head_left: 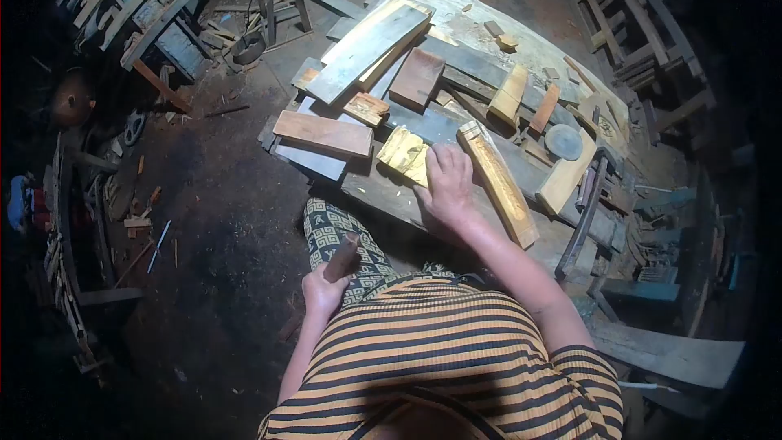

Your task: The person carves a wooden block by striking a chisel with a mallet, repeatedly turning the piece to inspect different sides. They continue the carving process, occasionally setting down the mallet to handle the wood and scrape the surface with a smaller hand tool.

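My right hand (449, 183) grips the right end of a yellow, rough-cut wood block (401, 151) lying near the bench's front edge. Low at my left side, beside the patterned trouser leg (326, 228), my left hand (326, 287) is closed around a dark brown wooden piece (344, 257). A reddish-brown block (324, 133) lies left of the yellow one, with a small orange-brown block (366, 108) behind it. Just right of my right hand, a long yellowish beam (498, 185) lies slanted.
The workbench (383, 195) also bears wide planks (366, 57), a brown block (417, 79), a round grey disc (564, 142) and a dark metal bar (583, 218). Stacked timber (167, 16) stands at the back left, and wooden frames (631, 16) at the right.
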{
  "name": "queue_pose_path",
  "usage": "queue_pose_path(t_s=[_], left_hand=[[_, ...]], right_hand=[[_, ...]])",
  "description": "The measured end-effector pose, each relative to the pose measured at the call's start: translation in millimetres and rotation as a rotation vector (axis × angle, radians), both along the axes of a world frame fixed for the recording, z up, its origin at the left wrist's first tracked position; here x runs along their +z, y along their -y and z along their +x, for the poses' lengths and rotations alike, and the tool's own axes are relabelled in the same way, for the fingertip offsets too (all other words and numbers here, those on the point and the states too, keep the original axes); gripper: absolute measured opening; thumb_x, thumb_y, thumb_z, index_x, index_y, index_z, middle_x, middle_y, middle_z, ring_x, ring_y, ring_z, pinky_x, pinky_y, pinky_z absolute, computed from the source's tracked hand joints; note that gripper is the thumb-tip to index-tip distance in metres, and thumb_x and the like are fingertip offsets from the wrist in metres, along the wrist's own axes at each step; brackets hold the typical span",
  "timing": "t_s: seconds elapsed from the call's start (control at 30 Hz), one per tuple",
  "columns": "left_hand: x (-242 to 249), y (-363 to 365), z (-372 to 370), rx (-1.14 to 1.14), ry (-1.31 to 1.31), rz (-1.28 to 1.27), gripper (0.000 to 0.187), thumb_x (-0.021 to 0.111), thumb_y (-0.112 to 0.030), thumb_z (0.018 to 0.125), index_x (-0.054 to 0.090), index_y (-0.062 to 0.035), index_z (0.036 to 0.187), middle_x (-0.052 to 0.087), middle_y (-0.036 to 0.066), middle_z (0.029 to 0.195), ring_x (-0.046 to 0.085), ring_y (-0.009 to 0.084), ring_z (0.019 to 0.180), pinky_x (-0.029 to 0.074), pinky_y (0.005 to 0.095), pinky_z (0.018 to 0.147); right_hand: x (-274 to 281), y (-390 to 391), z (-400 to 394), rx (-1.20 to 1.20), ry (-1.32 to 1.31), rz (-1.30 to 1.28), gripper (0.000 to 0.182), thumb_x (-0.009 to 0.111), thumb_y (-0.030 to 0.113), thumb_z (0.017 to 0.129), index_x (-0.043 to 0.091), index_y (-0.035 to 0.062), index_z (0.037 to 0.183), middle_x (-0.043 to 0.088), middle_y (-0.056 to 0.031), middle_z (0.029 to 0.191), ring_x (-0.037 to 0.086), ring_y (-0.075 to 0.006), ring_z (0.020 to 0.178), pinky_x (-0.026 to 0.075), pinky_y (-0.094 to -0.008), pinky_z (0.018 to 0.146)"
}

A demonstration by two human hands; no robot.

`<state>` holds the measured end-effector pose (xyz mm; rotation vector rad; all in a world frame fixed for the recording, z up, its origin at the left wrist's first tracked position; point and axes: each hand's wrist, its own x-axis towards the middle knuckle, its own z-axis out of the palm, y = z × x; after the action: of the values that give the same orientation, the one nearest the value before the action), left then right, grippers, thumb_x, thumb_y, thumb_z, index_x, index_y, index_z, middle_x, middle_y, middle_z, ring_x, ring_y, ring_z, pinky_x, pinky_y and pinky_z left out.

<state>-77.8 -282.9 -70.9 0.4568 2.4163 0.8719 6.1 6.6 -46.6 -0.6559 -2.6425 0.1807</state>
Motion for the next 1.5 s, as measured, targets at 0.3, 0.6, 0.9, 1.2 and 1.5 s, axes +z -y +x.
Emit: queue_pose_path(t_s=[0.3,0.6,0.9,1.2,1.5], left_hand=[[-5,-1,-7,-0.025,0.015,0.055,0.031,0.078,-0.019,0.063,0.067,-0.0028,0.087,0.066,0.019,0.077,0.066,0.033,0.077,0.05,0.0388,0.071],[-13,2,-11,0.006,0.013,0.053,0.031,0.077,-0.022,0.064,0.067,-0.0024,0.087,0.066,0.019,0.077,0.066,0.033,0.077,0.049,0.0388,0.071],[-16,16,-10,0.141,0.2,0.242,0.036,0.076,-0.017,0.067,0.066,-0.0007,0.098,0.069,0.015,0.084,0.066,0.0216,0.078,0.049,0.0335,0.073],[20,9,-8,0.112,0.28,0.321,0.031,0.075,-0.013,0.071,0.065,0.0014,0.096,0.067,0.008,0.084,0.061,0.0148,0.075,0.049,0.03,0.072],[41,29,-28,0.071,0.372,0.456,0.042,0.074,-0.032,0.078,0.062,-0.0022,0.104,0.064,0.002,0.088,0.056,0.0089,0.073,0.046,0.0254,0.062]], right_hand=[[2,-2,15,0.254,-0.237,0.015,0.047,0.074,0.021,0.063,0.056,0.0057,0.103,0.044,-0.0156,0.126,0.036,-0.0339,0.124,0.023,-0.0504,0.103],[19,-2,18,-0.057,0.049,-0.186,0.096,0.082,0.033,0.056,0.034,0.0024,0.133,0.043,-0.0173,0.124,0.04,-0.0345,0.113,0.033,-0.0451,0.095],[46,31,61,-0.129,-0.483,-1.826,0.056,0.072,0.024,0.074,0.044,0.0053,0.118,0.057,-0.0118,0.093,0.061,-0.0223,0.075,0.051,-0.0333,0.065],[66,55,81,0.025,-0.114,-1.454,0.068,0.077,0.02,0.071,0.037,0.0016,0.123,0.059,-0.0123,0.102,0.058,-0.0196,0.092,0.047,-0.0316,0.08],[-1,80,32,0.576,0.214,-1.396,0.078,0.082,0.01,0.063,0.04,0.004,0.129,0.055,-0.0111,0.114,0.053,-0.02,0.106,0.041,-0.0322,0.094]])
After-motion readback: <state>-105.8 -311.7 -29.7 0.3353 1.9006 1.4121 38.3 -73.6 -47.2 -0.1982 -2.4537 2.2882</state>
